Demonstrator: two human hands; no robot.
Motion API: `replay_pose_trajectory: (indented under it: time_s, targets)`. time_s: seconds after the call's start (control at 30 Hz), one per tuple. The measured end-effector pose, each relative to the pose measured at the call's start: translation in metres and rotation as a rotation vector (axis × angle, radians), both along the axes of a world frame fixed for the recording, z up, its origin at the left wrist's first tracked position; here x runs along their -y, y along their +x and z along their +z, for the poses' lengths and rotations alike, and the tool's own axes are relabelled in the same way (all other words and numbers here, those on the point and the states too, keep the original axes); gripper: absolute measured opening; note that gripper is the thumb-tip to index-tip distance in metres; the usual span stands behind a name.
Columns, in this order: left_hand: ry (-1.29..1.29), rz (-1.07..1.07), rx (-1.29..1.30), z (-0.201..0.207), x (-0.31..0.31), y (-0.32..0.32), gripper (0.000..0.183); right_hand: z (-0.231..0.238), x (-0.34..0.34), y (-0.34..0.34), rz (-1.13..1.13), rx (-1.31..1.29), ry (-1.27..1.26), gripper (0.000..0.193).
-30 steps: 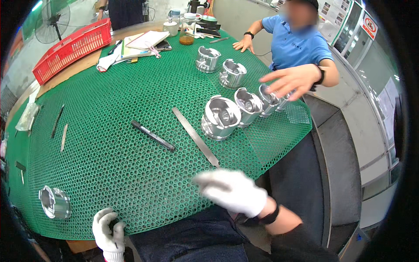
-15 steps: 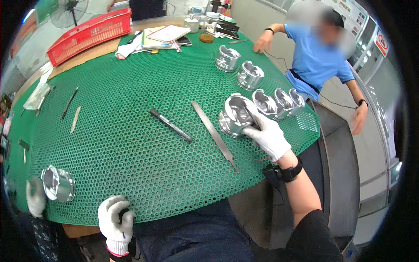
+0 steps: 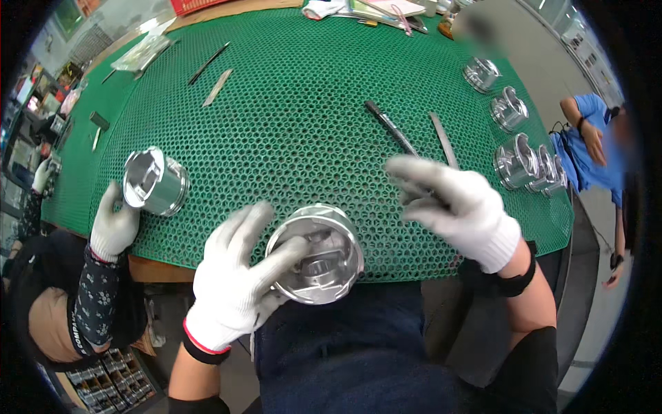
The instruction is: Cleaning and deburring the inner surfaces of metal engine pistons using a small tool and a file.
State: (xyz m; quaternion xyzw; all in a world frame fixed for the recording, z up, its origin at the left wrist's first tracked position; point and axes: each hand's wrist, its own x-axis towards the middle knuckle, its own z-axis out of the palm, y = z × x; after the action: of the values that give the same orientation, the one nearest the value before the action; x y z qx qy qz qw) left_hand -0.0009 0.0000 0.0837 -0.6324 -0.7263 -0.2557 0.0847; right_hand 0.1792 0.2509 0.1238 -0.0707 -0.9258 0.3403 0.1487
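Observation:
A silver metal piston [image 3: 347, 234], its hollow end facing up, sits at the near edge of the green table. My left hand [image 3: 231, 276], in a white knitted glove, grips its wall, with the thumb inside the hollow and some fingers hidden. To the right, my gloved right hand [image 3: 465, 210] hovers slightly blurred over the table, fingers apart and nothing visible in them. It is nearest to a flat metal file [image 3: 443, 140] and a black marker [image 3: 390, 127], whose near ends it partly covers.
A co-worker's gloved hand [image 3: 114, 224] touches another piston [image 3: 155, 181] at left. Several pistons [image 3: 516, 163] stand along the right edge, near a person in blue [image 3: 586, 152]. A thin strip [image 3: 218, 87], a black pen [image 3: 209, 63] and a plastic bag [image 3: 143, 53] lie farther back.
The view has shifted. The piston that my right hand held is now at the near edge in my left hand. My right hand has let go of it and is apart from it.

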Motion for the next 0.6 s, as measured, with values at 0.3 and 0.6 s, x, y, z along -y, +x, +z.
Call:
replay_pose_trajectory:
  time_s: [0.3,0.6]
  targets:
    - [0.206,-0.104,0.152,-0.026,-0.015,0.017,0.047,0.022,0.019,0.042,-0.012,0.193,0.102,0.036]
    - [0.118,-0.028,0.38,-0.037,-0.009,0.024,0.044,0.01,0.027,0.023,-0.017,0.346,0.357,0.03]
